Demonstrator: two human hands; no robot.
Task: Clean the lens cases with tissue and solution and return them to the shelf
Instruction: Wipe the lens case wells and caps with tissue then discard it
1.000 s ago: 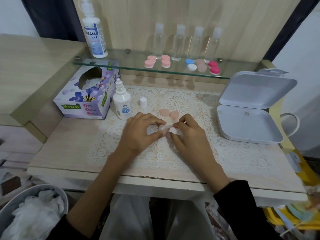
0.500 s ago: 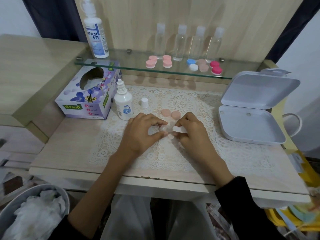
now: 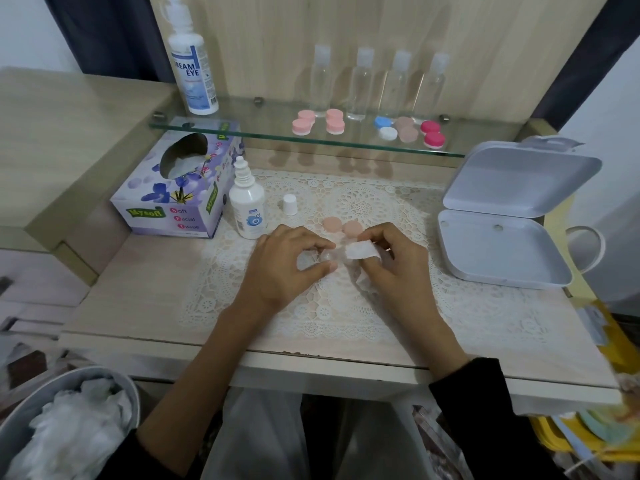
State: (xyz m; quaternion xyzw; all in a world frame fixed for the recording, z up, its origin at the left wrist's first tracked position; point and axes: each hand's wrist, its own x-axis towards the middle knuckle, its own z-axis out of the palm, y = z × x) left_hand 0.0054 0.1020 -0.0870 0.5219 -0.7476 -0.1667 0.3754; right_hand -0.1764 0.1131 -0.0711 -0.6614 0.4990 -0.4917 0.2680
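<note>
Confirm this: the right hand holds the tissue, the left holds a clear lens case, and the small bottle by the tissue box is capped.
Not capped: the head view shows the small bottle open, its white cap standing beside it on the mat. The right hand holds the tissue, the left hand the lens case.

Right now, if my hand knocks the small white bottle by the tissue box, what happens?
The small bottle is tall and narrow, so it would probably tip. Its cap stands beside it, so it may leak. It looks plastic, so it is probably light.
</note>
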